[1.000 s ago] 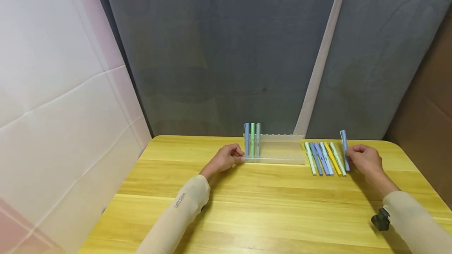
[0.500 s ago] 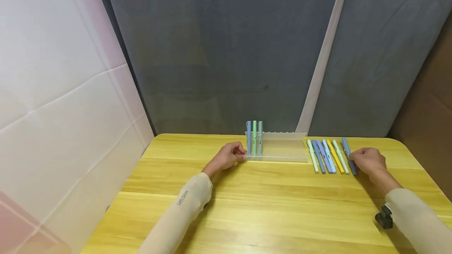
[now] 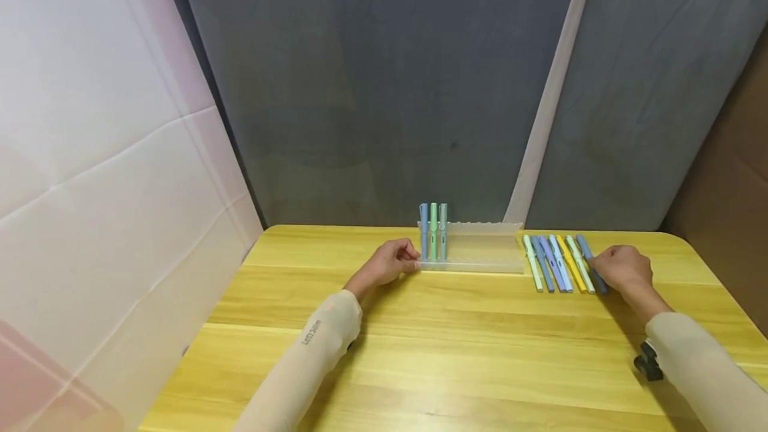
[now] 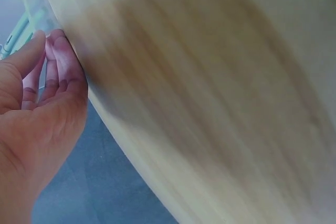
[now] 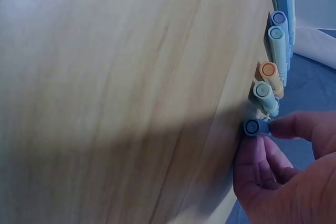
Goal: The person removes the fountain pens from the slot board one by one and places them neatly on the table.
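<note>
At the right end of a row of pens, my right hand (image 3: 624,271) pinches a dark blue pen (image 3: 584,245) between thumb and fingers. The right wrist view shows that blue pen's end (image 5: 252,127) low over the wood. My left hand (image 3: 384,264) pinches the left end of a clear plastic pen rack (image 3: 486,247); in the left wrist view its thumb and fingertips meet at the rack's edge. Upright at the rack's left side stand a blue pen (image 3: 424,232), a green pen (image 3: 434,233) and a grey-green pen (image 3: 443,233).
Between the rack and my right hand lie several capped pens side by side, among them a yellow pen (image 3: 570,263) and a purple pen (image 3: 551,263). All of this is near the far edge of the wooden table (image 3: 456,352), before a grey partition (image 3: 372,85).
The dark blue pen, held tilted up a second ago, has come down beside the row, with my right hand still pinching it. My left hand keeps its place at the rack.
</note>
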